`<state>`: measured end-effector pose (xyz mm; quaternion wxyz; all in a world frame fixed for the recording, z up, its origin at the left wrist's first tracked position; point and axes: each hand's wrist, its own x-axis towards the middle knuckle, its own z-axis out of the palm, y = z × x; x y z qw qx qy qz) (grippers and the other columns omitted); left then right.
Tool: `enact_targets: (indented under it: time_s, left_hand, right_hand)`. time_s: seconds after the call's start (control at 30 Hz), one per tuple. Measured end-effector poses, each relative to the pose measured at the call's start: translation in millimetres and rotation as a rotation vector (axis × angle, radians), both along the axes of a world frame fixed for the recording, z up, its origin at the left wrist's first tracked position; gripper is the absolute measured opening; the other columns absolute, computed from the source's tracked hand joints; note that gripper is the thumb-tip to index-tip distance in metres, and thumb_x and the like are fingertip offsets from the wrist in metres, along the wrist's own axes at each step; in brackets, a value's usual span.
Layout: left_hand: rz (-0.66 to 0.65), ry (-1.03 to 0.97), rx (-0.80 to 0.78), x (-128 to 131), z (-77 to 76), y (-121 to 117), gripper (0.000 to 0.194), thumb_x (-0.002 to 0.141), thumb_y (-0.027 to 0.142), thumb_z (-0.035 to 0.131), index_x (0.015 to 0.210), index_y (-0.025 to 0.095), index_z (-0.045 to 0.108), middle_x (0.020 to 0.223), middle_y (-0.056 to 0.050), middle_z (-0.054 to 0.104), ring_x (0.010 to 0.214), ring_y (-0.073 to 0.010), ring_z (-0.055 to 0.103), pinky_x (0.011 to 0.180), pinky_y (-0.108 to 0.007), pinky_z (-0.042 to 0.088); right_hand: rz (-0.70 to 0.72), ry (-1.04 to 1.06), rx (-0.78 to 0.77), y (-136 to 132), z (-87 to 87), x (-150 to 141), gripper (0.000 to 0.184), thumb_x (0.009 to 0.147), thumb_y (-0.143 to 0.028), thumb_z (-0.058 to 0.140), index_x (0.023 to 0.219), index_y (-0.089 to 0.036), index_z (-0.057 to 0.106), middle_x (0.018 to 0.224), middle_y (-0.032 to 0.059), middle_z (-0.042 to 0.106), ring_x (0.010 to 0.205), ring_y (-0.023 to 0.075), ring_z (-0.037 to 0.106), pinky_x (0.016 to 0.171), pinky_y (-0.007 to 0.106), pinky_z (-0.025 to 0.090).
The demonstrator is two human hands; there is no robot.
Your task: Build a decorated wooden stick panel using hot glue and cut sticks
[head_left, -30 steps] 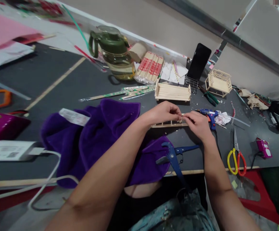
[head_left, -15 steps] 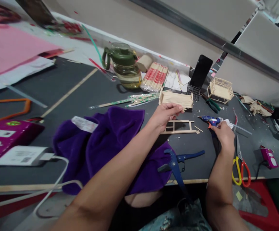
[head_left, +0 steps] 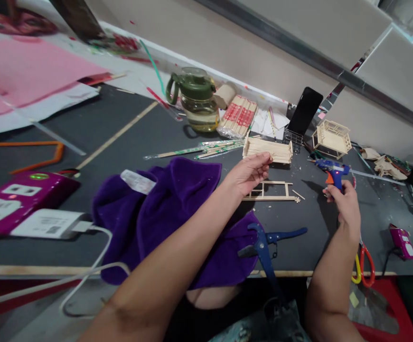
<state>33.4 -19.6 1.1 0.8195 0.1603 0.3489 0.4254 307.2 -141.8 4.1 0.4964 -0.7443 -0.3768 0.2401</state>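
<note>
My left hand [head_left: 249, 175] is above the table with thumb and fingers pinched together. A tiny pale wooden piece, mostly hidden, seems to be at its fingertips. Below it lies a flat ladder-like frame of thin sticks [head_left: 277, 198], partly covered by the hand, with a short loose stick [head_left: 298, 194] beside it. Just behind the fingertips stands a small slatted wooden model [head_left: 268, 148]. On the right, my right hand [head_left: 347, 206] grips the handle of a blue hot glue gun [head_left: 335, 172] with an orange trigger. Its nozzle points left, and a clear glue stick [head_left: 377, 176] extends from its rear.
A purple towel [head_left: 181, 194] and a blue cutter [head_left: 263, 244] lie at the front. Behind are a green-lidded jug [head_left: 200, 107], packed chopsticks [head_left: 238, 116], a propped phone [head_left: 306, 110] and another stick model [head_left: 332, 137]. Scissors [head_left: 367, 266] are partly behind my right forearm.
My right hand has lifted the glue gun off the table, and its handle now shows. My left hand keeps its pinch near the slatted model. The whole view has shifted slightly.
</note>
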Motion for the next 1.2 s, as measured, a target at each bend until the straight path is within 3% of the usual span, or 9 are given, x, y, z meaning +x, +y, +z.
enact_targets:
  time_s: [0.07, 0.17, 0.23, 0.33, 0.47, 0.6, 0.83, 1.2]
  left_hand:
    - [0.004, -0.006, -0.011, -1, 1.8, 0, 0.018, 0.085, 0.012, 0.086, 0.076, 0.014, 0.071, 0.069, 0.002, 0.071, 0.054, -0.0041, 0.057, 0.054, -0.018, 0.045]
    - [0.008, -0.004, -0.028, -1, 4.7, 0, 0.016, 0.088, 0.012, 0.082, 0.075, 0.014, 0.072, 0.069, 0.002, 0.072, 0.055, -0.0047, 0.058, 0.057, -0.018, 0.046]
    - [0.007, 0.004, -0.034, -1, 5.7, 0, 0.016, 0.089, 0.012, 0.081, 0.076, 0.014, 0.072, 0.071, 0.001, 0.074, 0.057, -0.0053, 0.06, 0.059, -0.019, 0.048]
    - [-0.003, 0.002, -0.029, 0, 4.9, -1, 0.016, 0.09, 0.011, 0.078, 0.076, 0.014, 0.073, 0.073, -0.001, 0.075, 0.058, -0.0061, 0.062, 0.06, -0.02, 0.049]
    - [-0.032, -0.012, -0.017, 1, 2.3, -1, 0.014, 0.088, 0.01, 0.08, 0.076, 0.014, 0.073, 0.073, -0.001, 0.076, 0.057, -0.0062, 0.062, 0.059, -0.019, 0.048]
    - [-0.048, 0.008, -0.031, 2, 4.6, -3, 0.015, 0.091, 0.01, 0.077, 0.077, 0.013, 0.073, 0.07, -0.001, 0.075, 0.055, -0.0059, 0.061, 0.058, -0.019, 0.047]
    - [-0.041, -0.006, -0.054, 1, 11.5, -5, 0.027, 0.099, 0.007, 0.067, 0.073, 0.011, 0.07, 0.061, 0.001, 0.07, 0.048, -0.0045, 0.058, 0.052, -0.017, 0.046]
    - [-0.034, -0.008, -0.056, 1, 15.1, -5, 0.026, 0.097, 0.005, 0.069, 0.072, 0.01, 0.07, 0.06, 0.0, 0.069, 0.046, -0.005, 0.057, 0.05, -0.018, 0.046]
  right_hand:
    - [0.067, 0.16, 0.147, -1, 6.8, -12, 0.047, 0.068, -0.046, 0.085, 0.102, -0.025, 0.061, 0.087, -0.0007, 0.074, 0.069, 0.0172, 0.071, 0.053, 0.025, 0.047]
    - [0.161, 0.265, 0.29, 1, 14.5, -31, 0.04, 0.072, -0.041, 0.086, 0.099, -0.025, 0.062, 0.102, 0.002, 0.078, 0.053, 0.0075, 0.054, 0.044, 0.022, 0.035]
    - [0.184, 0.309, 0.375, 3, 16.9, -41, 0.034, 0.075, -0.044, 0.084, 0.093, -0.025, 0.062, 0.092, 0.0005, 0.076, 0.049, 0.0056, 0.045, 0.042, 0.021, 0.03]
    - [0.202, 0.362, 0.438, 5, 17.6, -51, 0.035, 0.077, -0.052, 0.08, 0.096, -0.026, 0.068, 0.073, -0.0024, 0.069, 0.047, 0.0081, 0.047, 0.043, 0.022, 0.033]
    - [0.232, 0.281, 0.4, 4, 15.0, -66, 0.033, 0.076, -0.048, 0.081, 0.098, -0.024, 0.074, 0.082, 0.0026, 0.078, 0.052, 0.0122, 0.059, 0.047, 0.026, 0.044]
    - [0.26, 0.161, 0.328, 5, 5.4, -81, 0.029, 0.08, -0.049, 0.082, 0.093, -0.024, 0.075, 0.075, 0.0003, 0.075, 0.052, 0.013, 0.059, 0.051, 0.028, 0.051]
    - [0.249, -0.003, 0.21, 10, -12.6, -85, 0.04, 0.08, -0.06, 0.081, 0.087, -0.022, 0.072, 0.061, -0.0042, 0.066, 0.047, 0.0122, 0.055, 0.051, 0.028, 0.048]
    - [0.321, -0.103, 0.188, 10, -16.2, -81, 0.048, 0.086, -0.07, 0.073, 0.087, -0.022, 0.069, 0.051, -0.0059, 0.058, 0.044, 0.014, 0.054, 0.051, 0.029, 0.045]
